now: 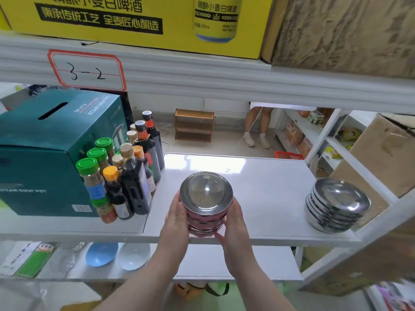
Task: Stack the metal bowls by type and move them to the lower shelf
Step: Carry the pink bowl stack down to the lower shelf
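A stack of deep metal bowls (206, 199) stands near the front edge of the white middle shelf (269, 198). My left hand (176, 217) presses its left side and my right hand (233, 221) its right side, so both hold it. A second stack of shallow metal bowls (335, 205) sits at the shelf's right end, apart from my hands. Below, the lower shelf (202, 261) shows under the middle shelf's front edge.
Sauce and spice bottles (125, 173) crowd the shelf to the left of the deep stack, beside a teal soup pot box (45, 153). A blue bowl (101, 253) and a white bowl (133, 255) lie on the lower shelf at left. A person's legs (256, 126) stand behind the rack.
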